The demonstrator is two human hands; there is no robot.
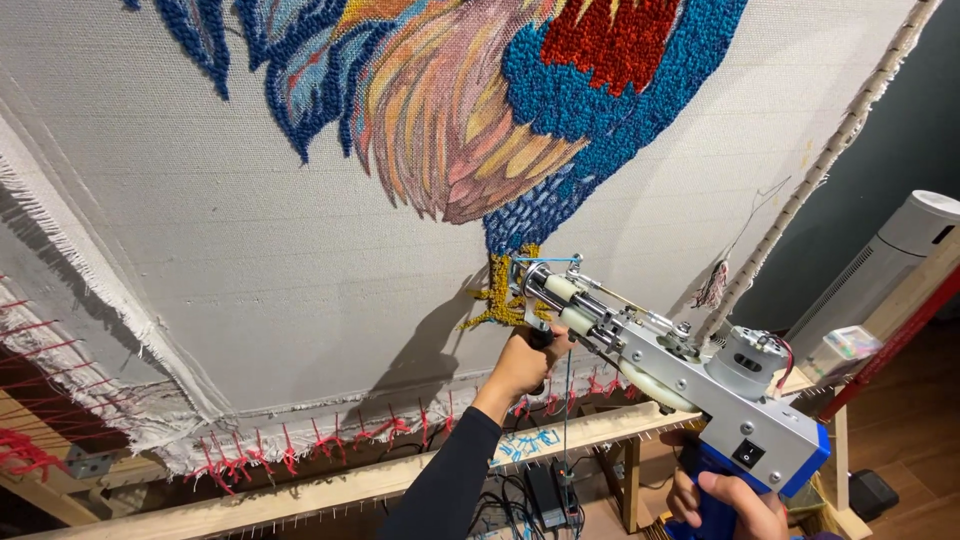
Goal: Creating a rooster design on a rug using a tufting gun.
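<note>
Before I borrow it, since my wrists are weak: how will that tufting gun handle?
The tufting gun probably feels front-heavy: metal frame and motor sit ahead of the blue grip. Both the left hand and right hand hold it, suggesting two-handed support.

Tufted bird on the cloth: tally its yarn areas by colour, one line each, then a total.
Blue areas: 2, the left plumage and the right body
Red patch: 1
Pink-orange feather area: 1
Yellow leg: 1
Total: 5

The tufting gun is at the yellow leg.
</note>
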